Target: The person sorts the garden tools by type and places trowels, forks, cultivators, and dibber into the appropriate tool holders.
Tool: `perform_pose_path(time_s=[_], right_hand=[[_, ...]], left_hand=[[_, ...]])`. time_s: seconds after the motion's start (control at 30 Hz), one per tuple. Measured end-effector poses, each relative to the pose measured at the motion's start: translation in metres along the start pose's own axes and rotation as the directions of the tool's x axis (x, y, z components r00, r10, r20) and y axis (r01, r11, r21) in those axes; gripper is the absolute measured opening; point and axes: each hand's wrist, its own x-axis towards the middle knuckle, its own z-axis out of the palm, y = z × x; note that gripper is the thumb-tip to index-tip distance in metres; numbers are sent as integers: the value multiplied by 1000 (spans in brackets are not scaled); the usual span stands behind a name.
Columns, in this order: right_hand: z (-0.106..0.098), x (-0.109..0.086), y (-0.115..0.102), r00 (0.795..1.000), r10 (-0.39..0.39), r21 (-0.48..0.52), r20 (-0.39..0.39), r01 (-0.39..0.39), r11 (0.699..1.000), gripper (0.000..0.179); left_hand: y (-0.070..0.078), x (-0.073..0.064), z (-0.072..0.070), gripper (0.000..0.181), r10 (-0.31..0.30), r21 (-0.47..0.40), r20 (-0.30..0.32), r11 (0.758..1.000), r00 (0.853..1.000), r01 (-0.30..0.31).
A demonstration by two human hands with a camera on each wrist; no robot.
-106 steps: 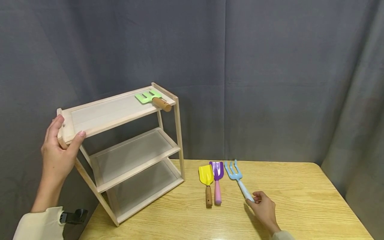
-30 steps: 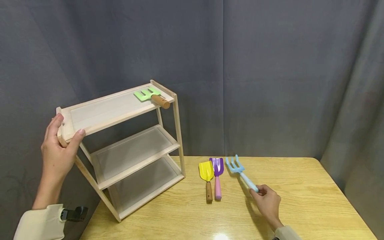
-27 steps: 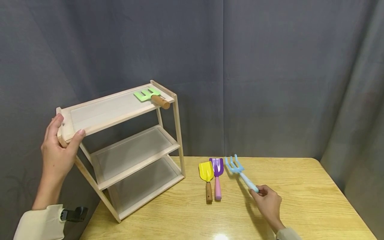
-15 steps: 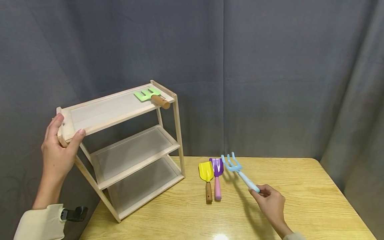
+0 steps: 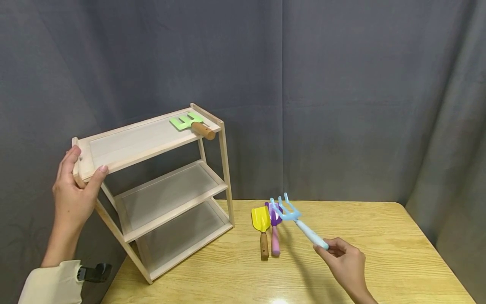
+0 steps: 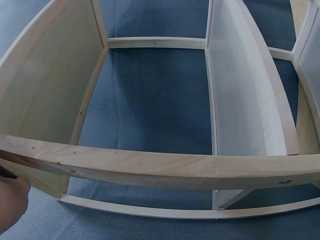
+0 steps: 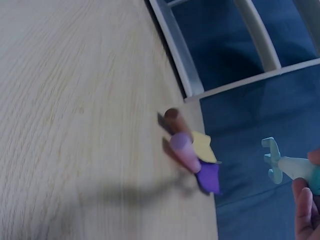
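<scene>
A light wooden three-tier shelf stands at the left of the table. My left hand grips the left end of its top tier, thumb at the front edge. In the head view my right hand pinches the handle end of a light blue hand fork, held tilted above the table, its tines pointing away and overlapping the purple trowel. The right wrist view also shows the fork in those fingers. A green hand fork with a brown handle lies at the right end of the top tier.
On the wooden table lie a yellow trowel with a brown handle and, beside it, a purple trowel with a pink handle. A grey curtain hangs behind the table.
The right hand has lifted the light blue fork off the table, and its tines have swung left over the purple trowel. The left hand stays on the shelf.
</scene>
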Motion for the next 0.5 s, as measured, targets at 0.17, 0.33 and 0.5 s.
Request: perform_pose_path(time_s=[0.17, 0.33, 0.5], right_hand=[[-4, -3, -16, 999, 27, 44, 25, -28, 999, 15], [-7, -6, -31, 999, 35, 78, 42, -38, 996, 16], [-8, -8, -47, 996, 52, 139, 67, -61, 988, 17]], left_hand=[[0, 0, 0, 66, -4, 3, 4, 1000, 1000, 4], [0, 0, 0, 65, -4, 2, 3, 1000, 1000, 4], [1, 1, 0, 66, -4, 4, 2, 1000, 1000, 4]])
